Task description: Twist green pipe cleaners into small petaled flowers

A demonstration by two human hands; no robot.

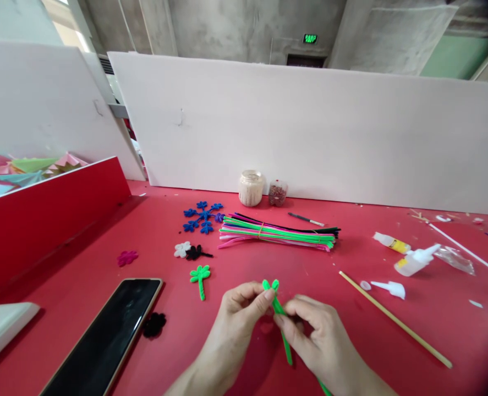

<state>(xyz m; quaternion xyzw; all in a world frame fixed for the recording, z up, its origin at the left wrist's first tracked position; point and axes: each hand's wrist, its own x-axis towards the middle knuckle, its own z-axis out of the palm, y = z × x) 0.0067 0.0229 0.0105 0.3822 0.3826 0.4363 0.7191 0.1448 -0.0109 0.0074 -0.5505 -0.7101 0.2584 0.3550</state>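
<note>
Between my two hands is a bright green pipe cleaner (285,346), with small loops bent at its upper end. My left hand (244,308) pinches it just below the loops. Lower down, my right hand (313,324) grips the same piece between thumb and fingers. One green length hangs down between the hands, and another green end shows below my right wrist. A finished-looking green pipe-cleaner flower (201,279) with a twisted stem lies left of my hands. Beyond them rests a banded bundle of pipe cleaners (285,234) in green, pink, black and white.
A phone (107,335) and a black flower (154,325) lie at left. Blue flowers (204,215), a white one (182,249) and a pink one (127,258) are farther back. A wooden stick (396,320) and glue bottles (415,261) lie right. Jars (251,188) stand by the white partition (318,132).
</note>
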